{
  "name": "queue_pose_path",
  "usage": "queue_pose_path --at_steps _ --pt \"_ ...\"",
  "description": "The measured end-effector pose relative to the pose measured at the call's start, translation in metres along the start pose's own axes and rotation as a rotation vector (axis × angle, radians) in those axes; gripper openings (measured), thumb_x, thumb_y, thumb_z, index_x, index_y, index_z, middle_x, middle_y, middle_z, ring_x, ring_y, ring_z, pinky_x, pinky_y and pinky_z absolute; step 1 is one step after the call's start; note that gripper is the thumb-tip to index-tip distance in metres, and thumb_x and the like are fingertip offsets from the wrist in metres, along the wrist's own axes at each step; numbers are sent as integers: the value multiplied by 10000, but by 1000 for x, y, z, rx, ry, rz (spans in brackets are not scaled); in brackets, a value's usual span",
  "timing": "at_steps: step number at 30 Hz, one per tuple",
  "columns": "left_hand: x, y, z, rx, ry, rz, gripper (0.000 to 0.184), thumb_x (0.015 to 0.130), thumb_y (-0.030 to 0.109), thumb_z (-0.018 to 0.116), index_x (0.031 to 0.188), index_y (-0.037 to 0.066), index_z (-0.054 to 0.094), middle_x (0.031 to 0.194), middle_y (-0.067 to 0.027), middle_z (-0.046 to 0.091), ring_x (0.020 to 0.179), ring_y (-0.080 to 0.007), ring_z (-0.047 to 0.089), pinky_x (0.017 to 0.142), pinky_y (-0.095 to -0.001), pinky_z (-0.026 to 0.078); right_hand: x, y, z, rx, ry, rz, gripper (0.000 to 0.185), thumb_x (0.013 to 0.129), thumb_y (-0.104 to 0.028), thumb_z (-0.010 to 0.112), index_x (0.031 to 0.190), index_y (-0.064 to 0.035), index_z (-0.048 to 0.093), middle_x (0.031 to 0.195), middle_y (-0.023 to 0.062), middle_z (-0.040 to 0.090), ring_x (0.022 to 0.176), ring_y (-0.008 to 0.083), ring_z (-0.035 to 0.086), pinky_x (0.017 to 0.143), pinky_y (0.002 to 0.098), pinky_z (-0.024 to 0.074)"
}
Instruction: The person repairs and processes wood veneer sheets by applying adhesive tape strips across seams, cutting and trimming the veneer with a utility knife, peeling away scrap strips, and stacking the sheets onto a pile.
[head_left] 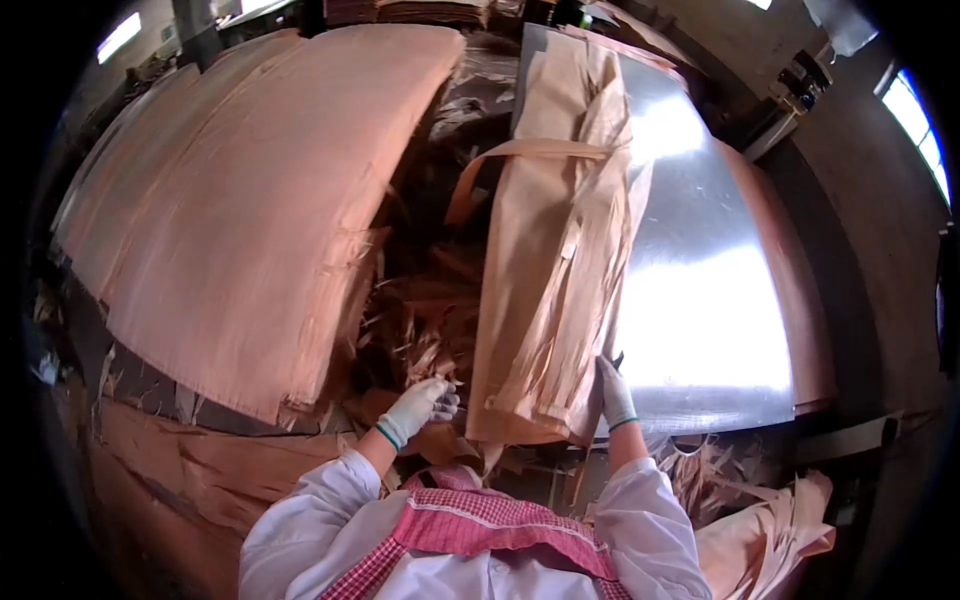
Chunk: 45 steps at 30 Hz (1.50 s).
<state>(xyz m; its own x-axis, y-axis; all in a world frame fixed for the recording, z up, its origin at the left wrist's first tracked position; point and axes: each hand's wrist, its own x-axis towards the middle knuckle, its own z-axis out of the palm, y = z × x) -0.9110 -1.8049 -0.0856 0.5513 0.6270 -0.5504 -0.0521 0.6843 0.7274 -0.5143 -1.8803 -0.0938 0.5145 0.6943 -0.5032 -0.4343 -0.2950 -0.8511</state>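
Note:
My left hand [424,408], in a white glove with a green cuff edge, is over the gap left of the veneer bundle. Its fingers are curled, and what they hold, if anything, is too small to make out. My right hand [614,392], gloved too, lies at the near right edge of the long folded veneer bundle [530,300], thumb and fingers against it; how far they close on it is hidden. The bundle rests on a shiny metal sheet [700,230], and a loose strip [545,149] curls off its left side.
A tall stack of wide veneer sheets [240,210] stands at the left. Torn scraps [430,340] fill the gap between stack and metal sheet. More crumpled veneer [775,540] lies at the lower right, and a large sheet [190,480] at the lower left.

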Motion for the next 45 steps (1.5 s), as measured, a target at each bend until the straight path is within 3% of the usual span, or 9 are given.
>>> queue_pose_path --at_steps 7,9,10,14,24,33,36,42,45 --pt "144 52 17 462 386 364 361 947 343 548 1089 13 583 1032 -156 649 948 -270 630 811 -375 508 58 -57 9 123 -156 -153 573 981 -371 534 1367 46 455 1394 94 493 1271 165 451 1068 258 327" --pt "167 66 28 640 490 441 442 918 380 577 1139 -2 572 1107 -204 636 1054 -332 598 892 -411 468 52 -94 -11 -660 276 77 431 936 -382 590 1170 -26 657 1054 110 703 886 183 651 782 318 502" --pt "174 71 31 621 475 421 488 902 400 590 1166 -10 564 1145 -227 623 1110 -358 573 934 -424 442 75 -69 -60 -794 265 -326 390 878 -367 659 1054 -20 686 896 125 717 745 205 646 677 354 497" --pt "207 77 24 587 447 374 517 898 431 595 1178 -2 562 1151 -219 620 1102 -343 582 926 -414 447 -4 -109 -34 -911 642 -395 324 866 -306 680 966 0 643 851 149 684 764 253 653 718 368 511" --pt "228 78 49 640 435 117 799 829 388 688 1377 -88 352 1341 -281 500 1237 -360 509 1003 -382 416 10 -37 138 -1270 178 -235 440 834 -337 672 1066 -33 455 1151 246 551 923 457 619 788 517 512" --pt "182 56 23 672 441 327 538 816 239 704 1239 -37 520 1148 -198 627 1061 -282 599 915 -364 468 6 -82 102 -1081 89 -333 205 875 -203 559 980 -27 566 938 236 678 901 410 644 795 441 520" --pt "132 77 60 932 669 551 479 849 233 677 1225 -14 513 1231 -230 555 1172 -333 511 915 -410 460 -17 -150 40 -646 -118 -368 107 877 -62 591 950 13 612 838 79 660 768 161 628 690 294 512" --pt "43 -6 129 772 -426 -73 455 962 407 554 1127 -16 550 1064 -139 625 934 -230 618 786 -343 504 -42 -210 -112 -543 107 -366 85 883 -90 562 814 -62 604 593 -51 492 480 29 398 424 210 306" --pt "43 -75 180 444 -471 -334 415 982 394 537 1140 10 561 1048 -54 623 906 -153 605 798 -297 504 -19 -176 -174 -463 129 -206 63 882 -84 563 852 -55 611 613 -26 523 462 46 415 407 220 315"
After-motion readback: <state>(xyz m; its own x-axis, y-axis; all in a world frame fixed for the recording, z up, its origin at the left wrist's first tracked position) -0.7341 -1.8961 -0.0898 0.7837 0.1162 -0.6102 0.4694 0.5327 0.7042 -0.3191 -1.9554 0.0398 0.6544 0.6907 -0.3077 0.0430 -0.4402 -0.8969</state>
